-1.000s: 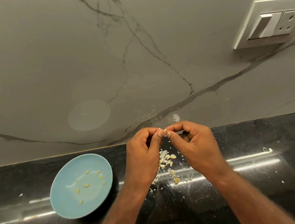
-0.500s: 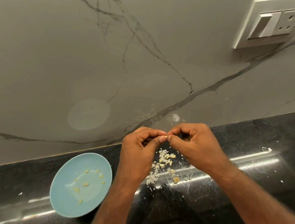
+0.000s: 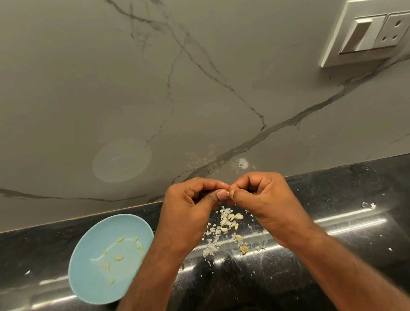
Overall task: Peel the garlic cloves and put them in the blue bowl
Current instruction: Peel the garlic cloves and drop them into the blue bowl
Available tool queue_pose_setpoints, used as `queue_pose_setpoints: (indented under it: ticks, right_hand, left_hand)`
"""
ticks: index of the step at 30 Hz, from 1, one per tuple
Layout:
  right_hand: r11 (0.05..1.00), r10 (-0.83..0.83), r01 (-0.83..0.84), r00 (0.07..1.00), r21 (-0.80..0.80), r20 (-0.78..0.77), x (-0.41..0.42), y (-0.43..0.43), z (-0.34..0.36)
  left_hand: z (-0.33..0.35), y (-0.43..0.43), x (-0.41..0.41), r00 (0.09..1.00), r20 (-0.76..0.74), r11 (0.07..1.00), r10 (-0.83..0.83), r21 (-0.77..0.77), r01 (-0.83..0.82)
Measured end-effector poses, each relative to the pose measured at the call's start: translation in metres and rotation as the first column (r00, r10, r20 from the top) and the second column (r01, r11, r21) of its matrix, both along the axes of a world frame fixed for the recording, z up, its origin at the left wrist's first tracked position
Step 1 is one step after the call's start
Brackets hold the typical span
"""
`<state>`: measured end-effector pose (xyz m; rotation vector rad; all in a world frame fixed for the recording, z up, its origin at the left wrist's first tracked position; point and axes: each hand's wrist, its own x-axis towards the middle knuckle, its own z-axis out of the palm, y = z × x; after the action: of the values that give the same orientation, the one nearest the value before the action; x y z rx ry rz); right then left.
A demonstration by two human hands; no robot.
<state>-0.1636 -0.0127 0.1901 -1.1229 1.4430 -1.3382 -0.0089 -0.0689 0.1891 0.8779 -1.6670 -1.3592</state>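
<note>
step: peeling | left hand (image 3: 192, 209) and right hand (image 3: 265, 199): fingers (image 3: 214, 198) pinch one small garlic clove (image 3: 228, 193), above desk (image 3: 364, 244) back edge | blue bowl (image 3: 89, 275): toward desk's left, several peeled cloves (image 3: 119, 257) inside | advice: nail lifts skin, pull gently.

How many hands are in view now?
2. The left hand and the right hand meet above the peel scraps, right of the blue bowl, pinching a garlic clove.

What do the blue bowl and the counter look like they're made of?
Blue bowl: likely glazed ceramic or melamine, smooth with a soft sheen. Counter: looks like polished black granite, given speckles and sharp mirror-like light streaks.
</note>
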Motion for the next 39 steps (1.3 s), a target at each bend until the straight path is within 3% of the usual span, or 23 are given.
queue_pose_setpoints:
  ticks: [6,12,18,21,25,28,30,33,36,39]
  right_hand:
    - [0.998,0.012,-0.002,0.986,-0.059,0.165,0.006,-0.003,0.006]
    - [0.997,-0.063,0.062,0.998,-0.053,-0.021,0.007,-0.001,0.004]
    - [0.994,-0.079,0.07,0.99,-0.083,-0.115,0.01,-0.001,0.007]
    - [0.994,-0.069,0.057,0.989,-0.089,-0.128,0.008,-0.001,0.005]
    - [0.996,-0.065,0.056,0.99,-0.072,-0.123,0.003,-0.001,0.001]
    - [0.991,-0.123,0.116,0.988,-0.072,-0.096,-0.003,-0.003,0.0]
    - [0.985,-0.158,0.152,0.984,-0.082,-0.078,-0.006,-0.004,0.002]
    - [0.984,-0.171,0.159,0.969,-0.084,-0.178,-0.012,-0.005,0.004]
    - [0.998,-0.064,0.062,0.971,-0.019,-0.232,-0.016,-0.006,0.004]
    - [0.999,0.046,-0.04,0.981,0.037,-0.189,-0.012,-0.004,0.006]
  left_hand:
    - [0.0,0.006,-0.005,0.98,-0.179,0.985,0.089,0.16,-0.06]
    - [-0.005,0.013,-0.01,0.973,-0.118,0.978,0.2,0.089,-0.19]
    - [-0.007,0.016,-0.012,0.979,-0.076,0.979,0.189,0.09,-0.182]
    - [-0.008,0.016,-0.014,0.97,-0.12,0.964,0.212,0.188,-0.188]
    - [-0.007,0.015,-0.017,0.933,-0.268,0.892,0.241,0.439,-0.104]
    - [-0.008,0.012,-0.017,0.913,-0.311,0.86,0.264,0.505,-0.076]
    - [-0.009,0.011,-0.017,0.91,-0.313,0.856,0.271,0.511,-0.08]
    - [-0.009,0.01,-0.018,0.919,-0.285,0.865,0.271,0.491,-0.103]
    - [-0.011,0.009,-0.017,0.937,-0.238,0.89,0.256,0.436,-0.132]
    - [-0.012,0.007,-0.015,0.961,-0.153,0.925,0.228,0.342,-0.165]
